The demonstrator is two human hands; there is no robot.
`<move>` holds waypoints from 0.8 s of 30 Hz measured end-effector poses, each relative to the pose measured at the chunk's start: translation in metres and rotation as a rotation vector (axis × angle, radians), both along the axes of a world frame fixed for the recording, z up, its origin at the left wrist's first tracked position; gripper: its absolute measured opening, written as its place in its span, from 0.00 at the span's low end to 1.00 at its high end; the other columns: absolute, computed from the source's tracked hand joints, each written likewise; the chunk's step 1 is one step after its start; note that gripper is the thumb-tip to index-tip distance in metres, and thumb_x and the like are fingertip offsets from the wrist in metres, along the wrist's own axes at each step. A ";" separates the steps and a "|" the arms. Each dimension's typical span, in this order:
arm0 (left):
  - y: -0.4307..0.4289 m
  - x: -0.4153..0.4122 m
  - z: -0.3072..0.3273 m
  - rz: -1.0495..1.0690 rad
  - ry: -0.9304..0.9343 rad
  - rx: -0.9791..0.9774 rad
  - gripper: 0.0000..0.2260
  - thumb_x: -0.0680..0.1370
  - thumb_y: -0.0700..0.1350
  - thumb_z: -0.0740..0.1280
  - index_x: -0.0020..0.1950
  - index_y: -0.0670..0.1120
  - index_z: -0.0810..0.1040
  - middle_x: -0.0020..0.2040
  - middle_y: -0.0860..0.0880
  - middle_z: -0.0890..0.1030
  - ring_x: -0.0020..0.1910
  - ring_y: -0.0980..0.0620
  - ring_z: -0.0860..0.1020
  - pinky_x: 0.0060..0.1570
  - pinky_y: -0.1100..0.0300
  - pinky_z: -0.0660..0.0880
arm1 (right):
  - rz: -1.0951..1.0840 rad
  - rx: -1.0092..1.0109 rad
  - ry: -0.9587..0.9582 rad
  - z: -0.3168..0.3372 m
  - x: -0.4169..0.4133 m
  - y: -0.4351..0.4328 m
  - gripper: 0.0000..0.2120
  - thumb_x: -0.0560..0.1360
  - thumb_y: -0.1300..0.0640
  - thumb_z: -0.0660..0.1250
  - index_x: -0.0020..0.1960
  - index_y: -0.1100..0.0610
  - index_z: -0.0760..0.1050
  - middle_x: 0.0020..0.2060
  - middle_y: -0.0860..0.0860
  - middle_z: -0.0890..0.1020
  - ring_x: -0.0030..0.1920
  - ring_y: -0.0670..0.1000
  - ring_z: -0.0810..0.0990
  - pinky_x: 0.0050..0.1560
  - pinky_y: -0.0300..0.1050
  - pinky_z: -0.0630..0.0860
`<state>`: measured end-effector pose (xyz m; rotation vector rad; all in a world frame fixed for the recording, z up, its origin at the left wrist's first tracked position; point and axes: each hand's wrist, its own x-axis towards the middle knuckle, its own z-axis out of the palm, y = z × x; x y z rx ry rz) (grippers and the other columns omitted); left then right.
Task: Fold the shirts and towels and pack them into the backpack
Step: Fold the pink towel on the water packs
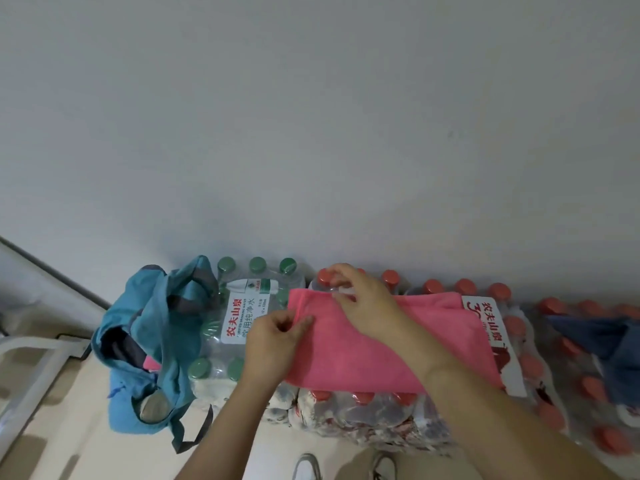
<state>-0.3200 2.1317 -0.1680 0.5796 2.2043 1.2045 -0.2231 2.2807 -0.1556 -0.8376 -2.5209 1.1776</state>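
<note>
Right hand, left hand, pinched towel (crosswise)

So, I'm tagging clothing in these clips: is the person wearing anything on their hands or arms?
No. The left hand and right hand are bare, no gloves, rings or watch visible; both forearms show no sleeve.

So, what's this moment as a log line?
folding pink towel | left hand pinches its edge | right hand pinches far edge | backpack open beside
</note>
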 end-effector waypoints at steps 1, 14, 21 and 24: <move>-0.003 -0.003 0.000 0.013 0.018 -0.009 0.15 0.74 0.49 0.71 0.34 0.40 0.78 0.28 0.43 0.76 0.29 0.52 0.70 0.32 0.59 0.67 | -0.039 0.104 -0.063 -0.001 0.013 0.014 0.16 0.76 0.61 0.63 0.63 0.53 0.73 0.55 0.51 0.81 0.56 0.52 0.78 0.59 0.47 0.73; 0.025 -0.007 0.013 -0.180 0.674 -0.154 0.16 0.70 0.33 0.66 0.55 0.44 0.81 0.54 0.44 0.79 0.54 0.44 0.75 0.54 0.51 0.73 | -0.405 -0.055 -0.263 -0.010 0.112 0.090 0.08 0.73 0.55 0.71 0.52 0.51 0.80 0.46 0.45 0.80 0.49 0.47 0.77 0.54 0.42 0.74; 0.116 0.063 0.011 -0.870 0.675 -0.087 0.19 0.72 0.50 0.53 0.51 0.47 0.80 0.48 0.49 0.80 0.48 0.47 0.75 0.47 0.51 0.73 | -0.443 -0.316 -0.172 -0.009 0.119 0.095 0.12 0.69 0.55 0.76 0.50 0.51 0.77 0.45 0.51 0.82 0.48 0.49 0.80 0.48 0.44 0.77; 0.137 0.077 0.003 -0.923 0.763 -0.224 0.16 0.76 0.55 0.56 0.58 0.50 0.75 0.55 0.50 0.78 0.56 0.47 0.73 0.51 0.51 0.70 | -0.401 -0.363 -0.149 -0.001 0.130 0.096 0.06 0.74 0.60 0.70 0.50 0.54 0.76 0.42 0.51 0.81 0.42 0.47 0.81 0.43 0.43 0.78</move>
